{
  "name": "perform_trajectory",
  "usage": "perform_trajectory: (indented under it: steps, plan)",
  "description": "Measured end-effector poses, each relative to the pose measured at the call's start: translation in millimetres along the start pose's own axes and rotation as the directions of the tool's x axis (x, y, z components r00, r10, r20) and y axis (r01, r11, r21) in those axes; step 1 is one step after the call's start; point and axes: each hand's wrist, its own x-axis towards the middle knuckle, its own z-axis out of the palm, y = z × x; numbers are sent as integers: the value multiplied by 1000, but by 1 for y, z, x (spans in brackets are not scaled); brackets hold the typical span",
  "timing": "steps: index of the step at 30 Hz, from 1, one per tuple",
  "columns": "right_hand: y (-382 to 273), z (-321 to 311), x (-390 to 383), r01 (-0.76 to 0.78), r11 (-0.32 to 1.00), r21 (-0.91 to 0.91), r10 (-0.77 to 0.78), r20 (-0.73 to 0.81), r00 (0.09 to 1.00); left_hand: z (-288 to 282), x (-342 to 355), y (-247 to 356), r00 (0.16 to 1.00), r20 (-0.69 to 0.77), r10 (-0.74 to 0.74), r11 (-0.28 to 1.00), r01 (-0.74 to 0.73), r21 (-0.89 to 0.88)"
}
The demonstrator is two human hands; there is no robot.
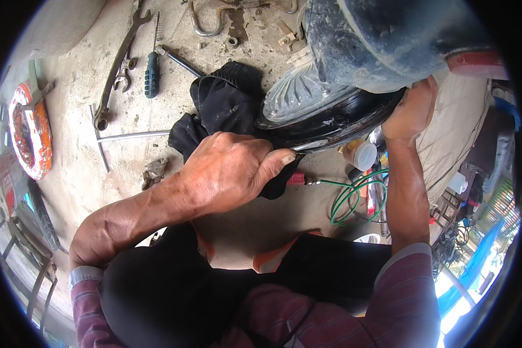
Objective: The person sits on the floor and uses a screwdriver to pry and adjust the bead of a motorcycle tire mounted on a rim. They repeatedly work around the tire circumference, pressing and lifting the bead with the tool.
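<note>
With your left hand [229, 168] you grip the black disc [354, 120] at eight o'clock, with your right hand [412, 111] at two o'clock.

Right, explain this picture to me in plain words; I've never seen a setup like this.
There is no machine at work here, just a person's two bare hands. One fisheye camera worn on the head looks down, so edges bend. The left hand is curled at the near edge of a black wheel rim; what its fingers close on is hidden. The right hand seems to hold the rim's right edge. On the ground to the left lie a long wrench, a screwdriver and a T-shaped bar. A black cloth lies beside the rim.
</note>
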Motion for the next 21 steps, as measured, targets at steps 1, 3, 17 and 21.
perform_trajectory:
  steps: [1,3,17,21]
  plan:
    - [2,-1,1,26,1000,17,-25,-11,1000,-2,9,7,1000,-7,5,1000,-5,13]
    - [-1,0,6,16,998,57,-15,-24,1000,-5,12,12,999,-24,21,999,-21,34]
    - [-11,1,15,-39,986,161,45,-29,999,-9,0,16,999,-31,9,998,-8,55]
    - [-12,1,17,-41,985,168,47,-36,998,-7,-4,10,1000,-6,-13,998,13,59]
